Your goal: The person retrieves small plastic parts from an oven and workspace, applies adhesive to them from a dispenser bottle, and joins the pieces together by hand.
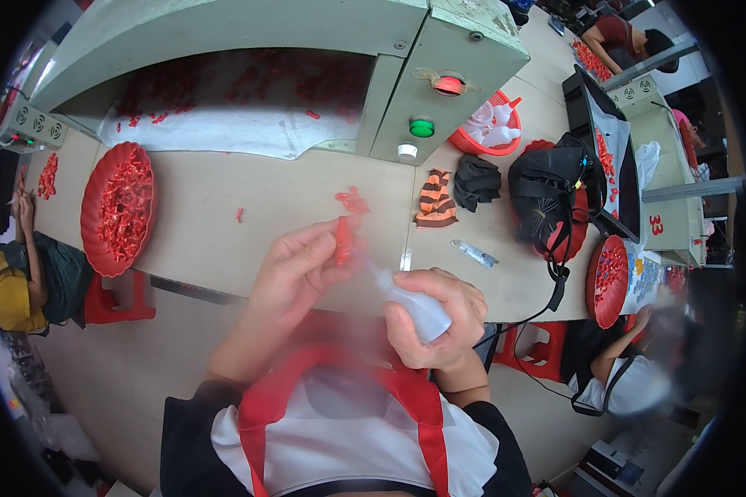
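Note:
My left hand [286, 269] pinches a small red plastic piece [342, 238] between thumb and fingers, above the near part of the table. Wrapped around a whitish squeeze bottle [425, 313], my right hand [456, 319] tilts its nozzle up and left toward that piece. Fingers of the right hand partly cover the bottle. Just beyond my left hand lie a few similar red pieces [352, 200] on the tabletop. Further left is one tiny red piece [239, 215]. A red scalloped dish [89, 236] heaped with red pieces stands at the left.
Ahead is a pale green machine [398, 108] whose opening holds a white sheet [249, 131] with red pieces. To the right are an orange basket [477, 147] of white bottles, striped cloth [436, 200], black cloth [477, 182], a tube [475, 253] and cabled black gear [547, 178]. Co-workers sit on both sides.

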{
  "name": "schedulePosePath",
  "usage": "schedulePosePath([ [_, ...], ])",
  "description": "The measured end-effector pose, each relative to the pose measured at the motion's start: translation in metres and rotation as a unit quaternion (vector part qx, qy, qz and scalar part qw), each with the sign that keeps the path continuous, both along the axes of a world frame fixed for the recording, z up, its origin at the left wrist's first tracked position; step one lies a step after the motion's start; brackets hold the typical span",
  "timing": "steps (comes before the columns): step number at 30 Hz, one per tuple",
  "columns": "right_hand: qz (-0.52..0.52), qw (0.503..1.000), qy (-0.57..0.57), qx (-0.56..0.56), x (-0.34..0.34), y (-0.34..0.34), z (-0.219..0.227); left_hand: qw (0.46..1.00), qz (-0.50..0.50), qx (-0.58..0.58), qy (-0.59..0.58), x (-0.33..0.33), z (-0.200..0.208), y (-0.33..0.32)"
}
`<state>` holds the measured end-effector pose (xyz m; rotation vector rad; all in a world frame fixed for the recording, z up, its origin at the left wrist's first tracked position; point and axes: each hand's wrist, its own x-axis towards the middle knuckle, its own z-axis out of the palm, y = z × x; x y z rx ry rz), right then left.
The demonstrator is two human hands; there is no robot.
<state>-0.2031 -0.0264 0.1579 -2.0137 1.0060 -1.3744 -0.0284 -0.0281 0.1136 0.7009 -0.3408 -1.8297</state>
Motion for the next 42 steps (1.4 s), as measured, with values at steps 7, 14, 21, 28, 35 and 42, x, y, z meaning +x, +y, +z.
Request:
schedulePosePath([
  [7,-0.007,1.000,0.009,-0.003,-0.001,0.000,-0.001,1.000,-0.004,0.003,-0.004,0.000,0.002,0.000],
  [14,-0.011,1.000,0.011,0.002,-0.002,0.001,-0.001,1.000,0.004,-0.005,-0.015,-0.001,0.003,0.000],
  [21,-0.002,1.000,0.016,0.001,-0.001,0.001,0.002,0.999,0.011,-0.005,-0.035,0.000,0.001,0.000],
  [28,-0.006,1.000,0.020,0.014,0.002,-0.002,-0.003,0.997,0.023,-0.018,-0.065,0.004,0.000,0.002],
  [35,0.007,0.899,-0.163,0.408,-0.001,-0.028,-0.036,0.997,0.070,-0.012,-0.026,0.041,-0.025,0.002],
  [42,-0.059,0.922,0.066,0.378,0.017,-0.074,-0.109,0.996,0.087,0.010,-0.011,0.054,-0.033,0.007],
])
